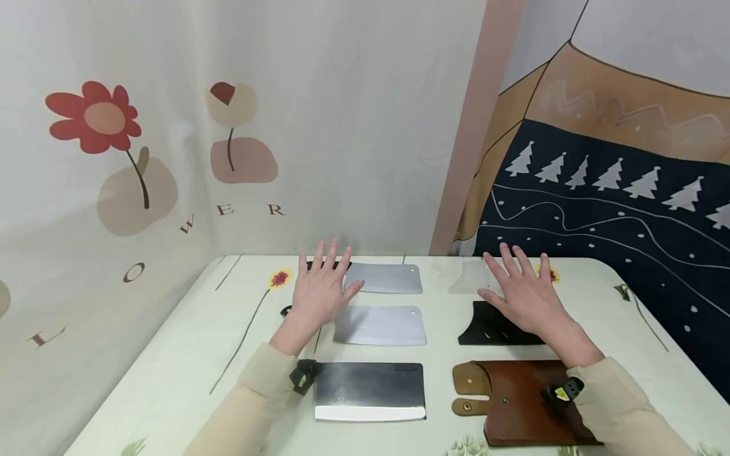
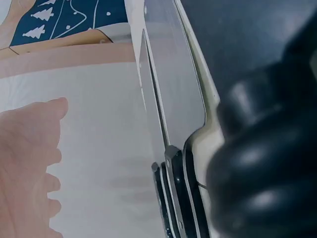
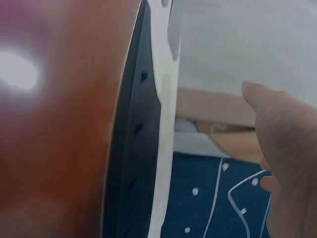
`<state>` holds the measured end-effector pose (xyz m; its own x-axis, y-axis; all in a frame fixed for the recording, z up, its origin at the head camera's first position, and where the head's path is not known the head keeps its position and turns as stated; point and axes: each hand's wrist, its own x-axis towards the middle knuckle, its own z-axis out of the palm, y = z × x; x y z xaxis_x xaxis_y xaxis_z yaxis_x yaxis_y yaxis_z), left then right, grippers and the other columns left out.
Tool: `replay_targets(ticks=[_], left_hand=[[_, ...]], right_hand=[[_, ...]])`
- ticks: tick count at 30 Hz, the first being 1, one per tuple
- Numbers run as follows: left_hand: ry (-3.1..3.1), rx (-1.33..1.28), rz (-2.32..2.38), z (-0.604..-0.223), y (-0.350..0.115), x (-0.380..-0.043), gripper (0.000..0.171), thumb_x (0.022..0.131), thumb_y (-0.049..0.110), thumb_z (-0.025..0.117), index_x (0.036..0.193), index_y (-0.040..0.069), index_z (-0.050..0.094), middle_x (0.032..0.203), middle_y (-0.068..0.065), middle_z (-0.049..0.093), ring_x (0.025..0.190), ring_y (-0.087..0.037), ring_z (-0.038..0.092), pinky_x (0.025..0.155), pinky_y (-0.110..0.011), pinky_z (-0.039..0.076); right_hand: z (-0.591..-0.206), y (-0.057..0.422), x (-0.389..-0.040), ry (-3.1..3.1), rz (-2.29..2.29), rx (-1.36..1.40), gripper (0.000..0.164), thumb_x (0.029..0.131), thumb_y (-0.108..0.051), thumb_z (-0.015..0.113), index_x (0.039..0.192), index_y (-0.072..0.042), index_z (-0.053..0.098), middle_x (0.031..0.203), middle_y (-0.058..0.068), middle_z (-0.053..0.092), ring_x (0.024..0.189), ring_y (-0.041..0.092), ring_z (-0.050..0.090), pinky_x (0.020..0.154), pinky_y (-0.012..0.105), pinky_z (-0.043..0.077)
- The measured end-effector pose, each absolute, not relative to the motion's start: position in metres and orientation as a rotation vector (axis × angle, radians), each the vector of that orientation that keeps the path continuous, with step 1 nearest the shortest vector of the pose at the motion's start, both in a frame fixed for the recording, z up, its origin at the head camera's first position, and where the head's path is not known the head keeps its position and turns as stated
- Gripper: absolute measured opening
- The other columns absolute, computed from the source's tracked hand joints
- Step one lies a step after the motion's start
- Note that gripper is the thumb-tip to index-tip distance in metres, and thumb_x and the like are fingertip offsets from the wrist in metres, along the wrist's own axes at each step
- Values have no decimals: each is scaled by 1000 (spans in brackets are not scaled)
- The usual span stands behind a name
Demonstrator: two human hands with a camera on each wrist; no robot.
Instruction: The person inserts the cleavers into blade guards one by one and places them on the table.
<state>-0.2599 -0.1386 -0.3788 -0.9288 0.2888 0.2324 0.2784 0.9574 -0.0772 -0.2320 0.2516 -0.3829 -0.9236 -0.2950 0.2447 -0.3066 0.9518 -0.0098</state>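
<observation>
My left hand [image 1: 321, 292] is open with spread fingers, over the handle side of the back cleaver [image 1: 384, 278] and the middle cleaver [image 1: 379, 325]. Both have light steel blades and black handles, partly hidden by the hand. Nearest me lies a broader, darker cleaver [image 1: 369, 392] with a bright edge; its handle is hidden by my left wrist. Fingers spread, my right hand [image 1: 526, 297] hovers by a black blade sheath [image 1: 490, 326] and a translucent sheath [image 1: 469, 277]. A brown leather sheath [image 1: 516, 405] with two snap straps lies under my right wrist. Neither hand holds anything.
The cleavers and sheaths lie in two columns on a pale, flower-printed table [image 1: 211, 342]. A white printed cloth [image 1: 353, 139] hangs behind and to the left. A navy cloth with white trees [image 1: 599, 209] hangs at the right. Each wrist wears a small black device.
</observation>
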Motion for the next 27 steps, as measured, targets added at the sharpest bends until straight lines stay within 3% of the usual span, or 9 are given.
replay_targets(ticks=[14, 27], left_hand=[[-2935, -403, -20, -387, -156, -282, 76, 104, 58, 47, 162, 13, 32, 166, -18, 24, 153, -39, 17, 118, -65, 15], [-3020, -405, -81, -368, -171, -297, 75, 105, 56, 46, 162, 9, 30, 166, -21, 21, 152, -43, 19, 117, -67, 15]], right_hand=[[-400, 288, -264, -3056, 311, 450, 91, 96, -50, 68, 161, -1, 26, 162, 34, 14, 144, 59, 16, 109, 79, 6], [-401, 295, -275, -3130, 392, 426, 92, 97, -50, 66, 159, 3, 26, 160, 39, 13, 143, 61, 15, 109, 79, 9]])
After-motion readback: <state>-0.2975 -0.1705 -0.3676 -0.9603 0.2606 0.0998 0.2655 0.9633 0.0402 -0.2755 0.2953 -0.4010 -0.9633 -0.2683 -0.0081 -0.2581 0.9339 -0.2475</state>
